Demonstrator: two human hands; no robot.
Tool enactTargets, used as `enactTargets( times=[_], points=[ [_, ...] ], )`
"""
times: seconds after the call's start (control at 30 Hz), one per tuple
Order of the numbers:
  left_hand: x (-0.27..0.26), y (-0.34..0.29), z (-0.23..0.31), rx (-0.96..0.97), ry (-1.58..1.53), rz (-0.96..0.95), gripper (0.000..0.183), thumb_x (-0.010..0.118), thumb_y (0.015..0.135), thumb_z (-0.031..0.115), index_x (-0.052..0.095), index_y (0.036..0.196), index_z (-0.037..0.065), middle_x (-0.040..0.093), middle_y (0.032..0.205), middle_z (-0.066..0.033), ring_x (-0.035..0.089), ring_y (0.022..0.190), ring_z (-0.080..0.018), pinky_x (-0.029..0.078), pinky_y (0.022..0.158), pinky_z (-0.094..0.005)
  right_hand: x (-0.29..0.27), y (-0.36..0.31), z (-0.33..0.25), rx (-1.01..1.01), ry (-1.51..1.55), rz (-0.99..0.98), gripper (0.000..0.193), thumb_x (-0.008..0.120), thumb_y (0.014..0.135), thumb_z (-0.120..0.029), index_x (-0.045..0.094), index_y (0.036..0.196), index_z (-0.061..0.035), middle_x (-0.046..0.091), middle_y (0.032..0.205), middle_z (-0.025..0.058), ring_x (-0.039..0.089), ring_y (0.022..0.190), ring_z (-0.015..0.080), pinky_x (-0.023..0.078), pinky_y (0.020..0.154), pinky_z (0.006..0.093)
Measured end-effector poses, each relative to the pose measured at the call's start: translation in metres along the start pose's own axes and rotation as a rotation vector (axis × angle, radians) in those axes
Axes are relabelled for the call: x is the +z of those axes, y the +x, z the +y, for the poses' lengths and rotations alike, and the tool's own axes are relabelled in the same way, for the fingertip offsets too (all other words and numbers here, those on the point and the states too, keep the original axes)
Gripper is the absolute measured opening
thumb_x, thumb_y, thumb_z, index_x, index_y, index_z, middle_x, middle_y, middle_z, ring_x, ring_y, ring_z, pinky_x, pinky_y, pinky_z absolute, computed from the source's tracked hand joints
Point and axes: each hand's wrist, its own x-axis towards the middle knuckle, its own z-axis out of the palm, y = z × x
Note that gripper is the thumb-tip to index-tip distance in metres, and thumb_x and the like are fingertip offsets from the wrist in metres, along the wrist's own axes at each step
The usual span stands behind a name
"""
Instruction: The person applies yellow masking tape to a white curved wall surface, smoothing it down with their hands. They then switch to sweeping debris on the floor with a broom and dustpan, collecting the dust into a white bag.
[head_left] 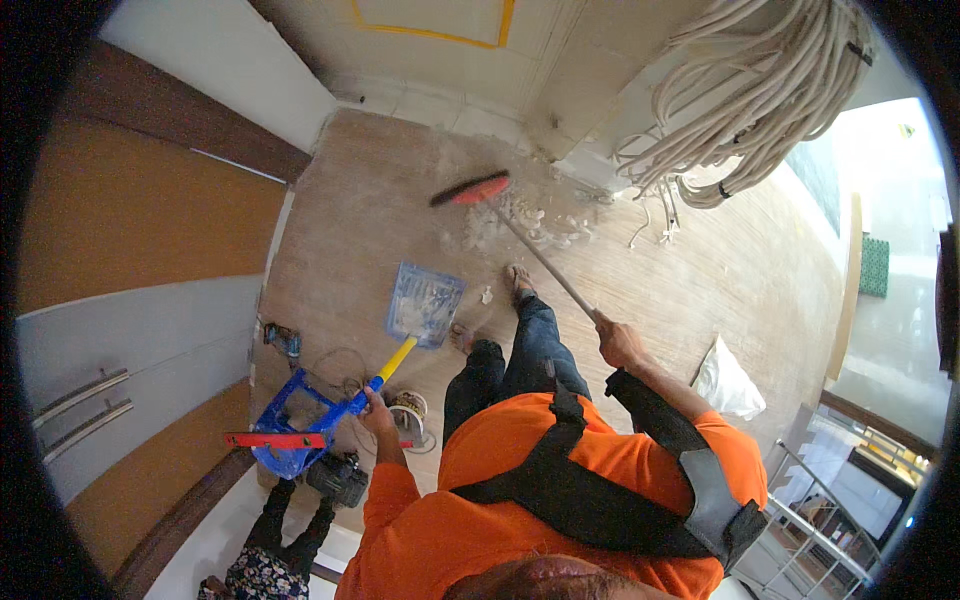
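My right hand (620, 342) is closed around the upper end of a broom's long pole. The broom (482, 190) has a red head with dark bristles, which rests on the floor beside scattered pale debris (530, 222). My left hand (378, 412) is wrapped around the yellow and blue handle of a dustpan. In front of my left foot lies the blue dustpan (427, 292), its pan dusty and whitish inside. A small pale scrap (487, 295) sits on the floor between the pan and my right foot.
At left are a blue plastic stool (290, 450) with a red spirit level (275, 440), a power tool (283, 342), a bucket (408, 403) and a black bag (340, 480). Coiled cables (770, 90) hang at far right. A white sack (728, 380) lies right.
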Motion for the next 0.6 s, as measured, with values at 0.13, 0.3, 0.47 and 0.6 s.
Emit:
enactTargets(
  times=[0.13, 0.3, 0.47, 0.6],
  points=[
    [-0.013, 0.014, -0.031, -0.076, -0.234, 0.072, 0.050, 0.068, 0.086, 0.029, 0.052, 0.120, -0.004, 0.059, 0.116, -0.0182, 0.058, 0.104, -0.0270, 0.045, 0.090, -0.0366, 0.014, 0.086, -0.034, -0.078, -0.032, 0.032, 0.048, 0.045, 0.088, -0.011, 0.039, 0.135, -0.0126, 0.064, 0.092, 0.0260, 0.062, 0.087, 0.0424, 0.049, 0.074, 0.0512],
    [-0.020, 0.019, -0.025, 0.067, -0.159, 0.057, 0.055, 0.066, 0.087, 0.035, 0.051, 0.123, -0.004, 0.058, 0.118, -0.0197, 0.058, 0.106, -0.0286, 0.044, 0.091, -0.0381, 0.043, 0.271, -0.101, -0.043, -0.020, 0.035, 0.053, 0.047, 0.085, -0.012, 0.036, 0.138, -0.0127, 0.064, 0.104, 0.0216, 0.062, 0.096, 0.0382, 0.050, 0.080, 0.0484],
    [-0.041, 0.038, -0.052, -0.053, 0.009, 0.056, 0.060, 0.063, 0.088, 0.043, 0.052, 0.122, -0.004, 0.059, 0.119, -0.0202, 0.058, 0.107, -0.0317, 0.044, 0.090, -0.0388, 0.062, 0.274, -0.106, -0.022, -0.077, -0.040, 0.056, 0.048, 0.084, -0.012, 0.036, 0.138, -0.0111, 0.064, 0.108, 0.0205, 0.062, 0.099, 0.0357, 0.050, 0.084, 0.0457],
    [-0.025, 0.001, -0.018, -0.013, 0.099, -0.003, 0.059, 0.064, 0.086, 0.044, 0.055, 0.117, -0.005, 0.063, 0.112, -0.0186, 0.061, 0.100, -0.0315, 0.046, 0.085, -0.0388, 0.048, 0.162, -0.025, -0.059, -0.218, -0.125, 0.040, 0.050, 0.085, -0.016, 0.046, 0.124, -0.0062, 0.064, 0.101, 0.0230, 0.062, 0.095, 0.0393, 0.049, 0.080, 0.0494]
  ],
)
